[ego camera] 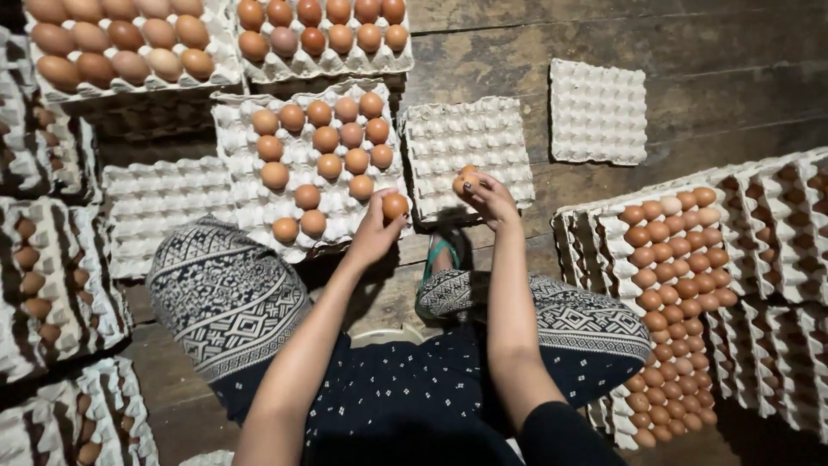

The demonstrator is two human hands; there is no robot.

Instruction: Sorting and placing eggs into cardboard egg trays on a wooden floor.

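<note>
My left hand [375, 229] holds a brown egg [395, 205] at the near right corner of a partly filled grey egg tray [237, 173]. My right hand [490, 198] holds another brown egg [466, 181] over the near edge of an empty tray [466, 138] just to the right. The partly filled tray carries several brown eggs in its right half. I sit on a wooden floor with patterned trousers [224, 293] over my knees.
Two full trays [216, 52] lie at the far left and middle. A single empty tray [598, 110] rests far right. Stacks of egg-filled trays [681, 259] stand at my right, more stacks [52, 276] at my left. A green sandal [444, 250] shows between my knees.
</note>
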